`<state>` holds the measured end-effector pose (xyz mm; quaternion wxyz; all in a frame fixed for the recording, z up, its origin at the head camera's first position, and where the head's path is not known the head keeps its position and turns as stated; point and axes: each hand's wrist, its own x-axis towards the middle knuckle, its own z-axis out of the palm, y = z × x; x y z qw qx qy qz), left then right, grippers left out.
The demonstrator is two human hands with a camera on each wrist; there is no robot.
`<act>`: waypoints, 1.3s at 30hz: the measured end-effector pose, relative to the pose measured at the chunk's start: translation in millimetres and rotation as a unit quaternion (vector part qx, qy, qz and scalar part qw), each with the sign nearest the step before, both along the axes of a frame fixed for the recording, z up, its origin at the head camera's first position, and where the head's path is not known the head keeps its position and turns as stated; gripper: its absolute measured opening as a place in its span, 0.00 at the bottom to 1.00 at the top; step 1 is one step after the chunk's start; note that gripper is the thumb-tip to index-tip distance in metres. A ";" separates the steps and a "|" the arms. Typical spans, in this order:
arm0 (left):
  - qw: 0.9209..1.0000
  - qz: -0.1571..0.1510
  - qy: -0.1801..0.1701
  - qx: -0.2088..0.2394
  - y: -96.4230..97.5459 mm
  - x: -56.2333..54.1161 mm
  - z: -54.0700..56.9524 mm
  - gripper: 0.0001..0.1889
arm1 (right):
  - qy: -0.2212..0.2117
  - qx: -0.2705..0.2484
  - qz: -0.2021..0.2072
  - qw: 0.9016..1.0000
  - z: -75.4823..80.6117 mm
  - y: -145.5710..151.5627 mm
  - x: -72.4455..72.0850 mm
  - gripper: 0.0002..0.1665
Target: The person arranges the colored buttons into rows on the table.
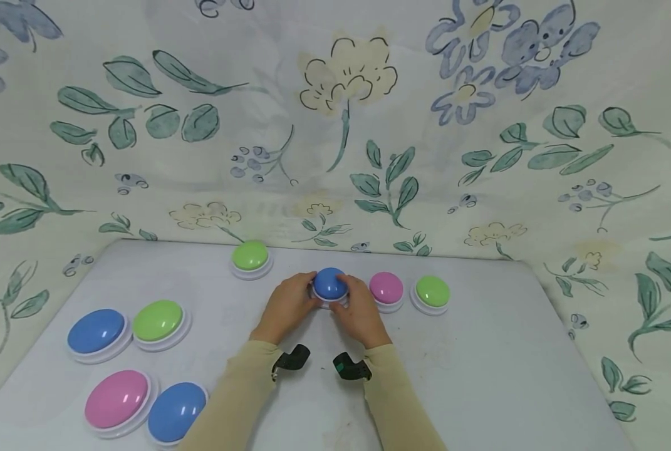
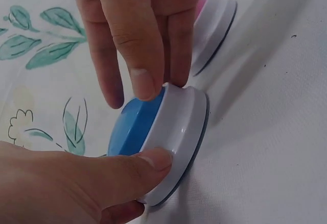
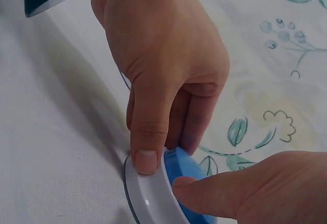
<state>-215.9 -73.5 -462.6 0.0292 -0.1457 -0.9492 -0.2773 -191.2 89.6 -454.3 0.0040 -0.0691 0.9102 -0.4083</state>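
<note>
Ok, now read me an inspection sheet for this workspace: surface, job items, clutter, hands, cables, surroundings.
Surface: white table with a small dark speck.
Job items: held blue button; pink button and green button to its right; back green button; at left, blue dome, green dome, pink dome, nearer blue dome.
Clutter: nothing seen.
Hands: left hand and right hand both grip the held blue button.
Cables: nothing seen.
Surroundings: floral cloth behind the table.

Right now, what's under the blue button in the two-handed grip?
The blue button has a white base at its bottom, with white tabletop showing around it. The base's underside and whatever lies directly beneath are covered, so I can't tell.
</note>
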 end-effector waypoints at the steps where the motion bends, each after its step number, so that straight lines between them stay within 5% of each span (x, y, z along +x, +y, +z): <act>1: 1.000 0.000 -0.001 0.000 -0.1 0.4 0.2 0.32 | -0.001 -0.001 0.000 1.000 0.1 -0.2 0.4 0.33; 10: 1.000 0.010 -0.020 -0.004 -13.1 9.5 8.1 0.33 | -0.009 0.006 -0.005 1.000 3.5 -3.3 3.5 0.35; 18: 0.999 0.013 0.024 -0.045 -38.3 28.6 26.4 0.35 | 0.020 0.072 -0.014 0.997 15.5 -14.3 11.7 0.35; 24: 0.996 0.007 0.042 -0.075 -56.2 53.1 42.8 0.32 | 0.066 0.120 0.058 0.989 25.0 -24.8 28.4 0.33; 29: 0.995 -0.005 0.043 -0.085 -76.9 80.0 53.0 0.29 | 0.087 0.201 0.131 0.967 26.0 -38.9 41.0 0.33; 39: 0.993 0.000 0.007 -0.116 -121.0 128.9 52.5 0.31 | 0.090 0.223 0.234 0.942 24.5 -66.2 63.1 0.34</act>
